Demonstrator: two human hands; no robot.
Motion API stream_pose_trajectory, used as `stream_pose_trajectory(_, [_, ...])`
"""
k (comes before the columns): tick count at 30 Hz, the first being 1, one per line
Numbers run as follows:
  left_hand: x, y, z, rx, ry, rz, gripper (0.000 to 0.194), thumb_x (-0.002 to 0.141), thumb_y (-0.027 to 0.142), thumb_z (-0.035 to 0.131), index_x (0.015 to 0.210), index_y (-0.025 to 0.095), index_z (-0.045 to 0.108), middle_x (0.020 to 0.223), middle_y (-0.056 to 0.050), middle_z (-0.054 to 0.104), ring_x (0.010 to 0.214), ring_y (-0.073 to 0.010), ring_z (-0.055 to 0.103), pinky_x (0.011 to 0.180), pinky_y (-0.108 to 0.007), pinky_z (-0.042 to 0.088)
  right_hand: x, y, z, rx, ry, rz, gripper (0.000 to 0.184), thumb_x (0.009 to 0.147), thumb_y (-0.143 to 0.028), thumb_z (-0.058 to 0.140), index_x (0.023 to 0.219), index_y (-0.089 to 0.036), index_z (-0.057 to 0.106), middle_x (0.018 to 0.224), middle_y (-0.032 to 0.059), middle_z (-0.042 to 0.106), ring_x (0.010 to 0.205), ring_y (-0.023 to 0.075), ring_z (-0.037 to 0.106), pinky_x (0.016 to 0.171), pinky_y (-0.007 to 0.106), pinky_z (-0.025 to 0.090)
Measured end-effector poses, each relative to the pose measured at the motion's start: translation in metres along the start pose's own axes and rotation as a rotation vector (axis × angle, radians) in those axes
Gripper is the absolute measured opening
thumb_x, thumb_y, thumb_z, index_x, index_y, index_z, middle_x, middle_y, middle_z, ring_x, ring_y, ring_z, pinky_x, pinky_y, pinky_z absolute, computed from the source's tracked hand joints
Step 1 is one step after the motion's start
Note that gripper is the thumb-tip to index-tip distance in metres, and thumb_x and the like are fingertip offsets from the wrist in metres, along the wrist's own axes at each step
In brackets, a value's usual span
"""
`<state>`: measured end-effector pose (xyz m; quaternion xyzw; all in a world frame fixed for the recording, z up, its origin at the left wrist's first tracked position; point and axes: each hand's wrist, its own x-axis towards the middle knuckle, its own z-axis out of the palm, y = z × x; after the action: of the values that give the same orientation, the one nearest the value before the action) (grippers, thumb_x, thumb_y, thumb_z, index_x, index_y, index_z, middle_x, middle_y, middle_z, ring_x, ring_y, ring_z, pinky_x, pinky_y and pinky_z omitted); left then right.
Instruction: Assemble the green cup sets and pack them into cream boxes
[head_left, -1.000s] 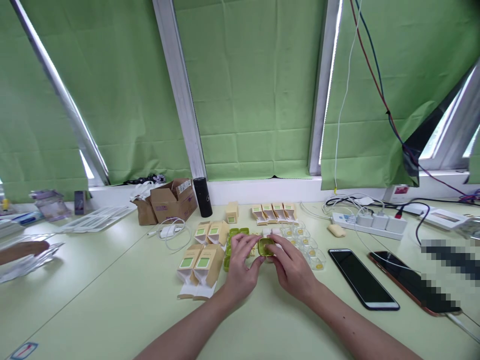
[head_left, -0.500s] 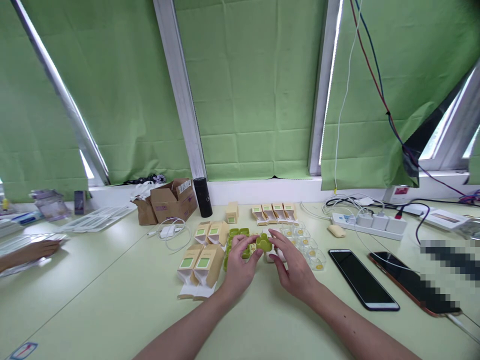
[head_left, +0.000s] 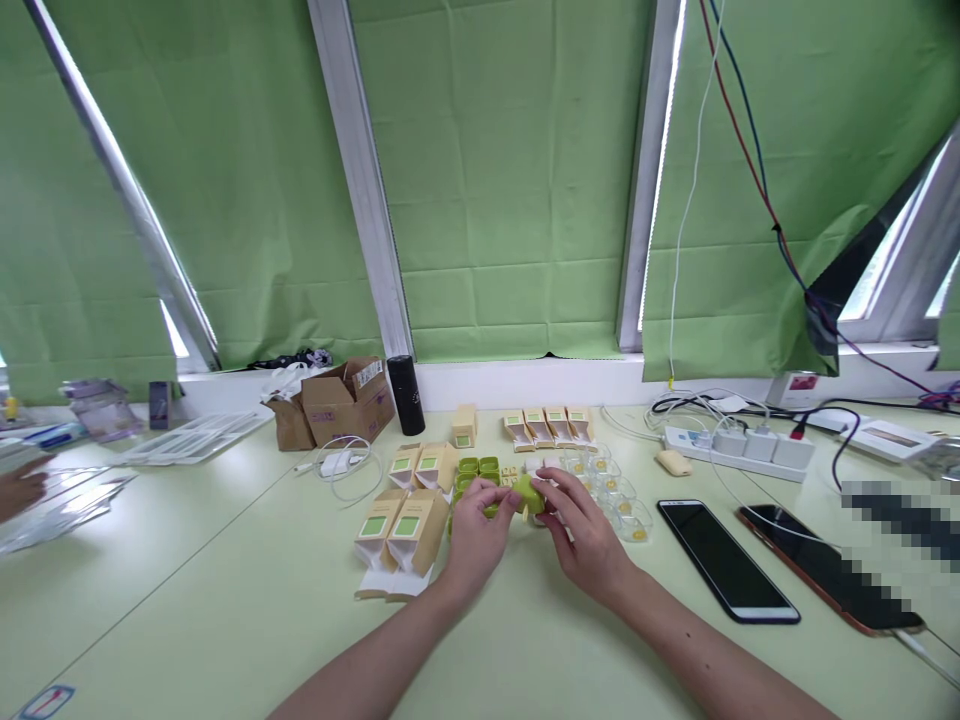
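Between both hands, above the table, is a small green plastic piece [head_left: 529, 495] with rounded edges. My left hand [head_left: 482, 528] pinches its left side between thumb and finger. The fingers of my right hand [head_left: 581, 525] close on its right side. A small pale bit pokes out under it, too small to name. Left of my left hand stand several green square cups [head_left: 468, 466], partly covered by that hand. Tiny pale yellow pieces [head_left: 509, 474] lie just beyond my hands. On the right are clear plastic shells [head_left: 626, 508] with yellow spots inside.
Open cream cartons [head_left: 418, 530] stand left, with more cartons [head_left: 555, 425] at the back. A brown box [head_left: 349, 400], a black cylinder [head_left: 405, 395], a phone [head_left: 727, 558] and a power strip [head_left: 739, 450] with cables surround the area. Another person's hand [head_left: 21, 487] is far left.
The green piece has been turned between my fingers and sits slightly lower, hands closer together. The other person's hand has moved left and back, off the clear plastic bags.
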<state>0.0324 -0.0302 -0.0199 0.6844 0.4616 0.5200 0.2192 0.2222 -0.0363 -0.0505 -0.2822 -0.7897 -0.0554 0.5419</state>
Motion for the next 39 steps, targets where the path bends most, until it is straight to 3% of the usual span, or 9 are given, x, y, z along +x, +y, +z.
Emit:
stream_pose_trajectory(5, [0.001,0.0,-0.001,0.016,0.009,0.02,0.055,0.098,0.061,0.057,0.064,0.021,0.074,0.073,-0.005,0.064,0.075,-0.0204,0.062,0.069,-0.031,0.047,0.003,-0.004,-0.003,-0.04,-0.031,-0.003,0.059,0.102,-0.011,0.052,0.159,-0.024,0.042,0.147,0.0176,0.059,0.137,0.0314,0.06,0.099,0.047,0.065])
stream_pose_trajectory(10, [0.001,0.0,-0.001,0.019,-0.045,0.02,0.062,0.101,0.062,0.049,0.061,0.021,0.073,0.071,-0.005,0.063,0.077,-0.021,0.062,0.073,-0.032,0.045,0.004,-0.007,-0.004,0.006,-0.048,0.04,0.057,0.102,-0.015,0.053,0.158,-0.024,0.043,0.148,0.0141,0.062,0.139,0.029,0.059,0.113,0.05,0.056])
stream_pose_trajectory(14, [-0.001,0.004,-0.003,-0.048,-0.077,0.032,0.062,0.105,0.058,0.044,0.067,0.02,0.074,0.078,-0.006,0.065,0.081,-0.0214,0.062,0.079,-0.033,0.046,0.005,-0.007,-0.004,0.123,-0.026,0.178,0.05,0.103,-0.021,0.055,0.153,-0.026,0.051,0.144,0.0133,0.064,0.13,0.0296,0.064,0.1,0.045,0.063])
stream_pose_trajectory(19, [-0.003,0.007,-0.006,-0.113,-0.149,0.096,0.049,0.103,0.051,0.052,0.072,0.019,0.075,0.084,-0.008,0.067,0.089,-0.023,0.063,0.084,-0.033,0.047,0.009,-0.009,-0.006,0.302,0.018,0.351,0.04,0.103,-0.032,0.058,0.143,-0.027,0.061,0.136,0.0135,0.067,0.092,0.0223,0.071,0.081,0.038,0.063])
stream_pose_trajectory(25, [-0.002,0.007,-0.005,-0.121,-0.159,0.102,0.037,0.099,0.042,0.059,0.073,0.019,0.072,0.084,-0.007,0.065,0.088,-0.023,0.062,0.083,-0.033,0.046,0.008,-0.008,-0.003,0.554,0.029,0.584,0.043,0.101,-0.046,0.062,0.139,-0.027,0.066,0.121,0.0111,0.07,0.099,0.0243,0.068,0.081,0.037,0.06])
stream_pose_trajectory(32, [-0.001,0.004,-0.001,-0.095,-0.105,0.059,0.031,0.092,0.043,0.067,0.071,0.02,0.066,0.082,-0.005,0.062,0.084,-0.022,0.06,0.08,-0.034,0.046,0.011,-0.005,0.004,0.879,0.05,0.807,0.054,0.093,-0.061,0.07,0.131,-0.022,0.07,0.082,0.0027,0.068,0.068,0.0165,0.059,0.067,0.033,0.053])
stream_pose_trajectory(39, [0.001,-0.001,0.002,-0.093,0.013,-0.003,0.031,0.081,0.046,0.08,0.089,0.021,0.063,0.094,-0.003,0.058,0.088,-0.0215,0.061,0.086,-0.037,0.049,0.015,-0.012,0.005,1.06,0.038,0.861,0.057,0.091,-0.065,0.071,0.129,-0.023,0.064,0.085,0.0037,0.068,0.073,0.0191,0.065,0.062,0.032,0.052])
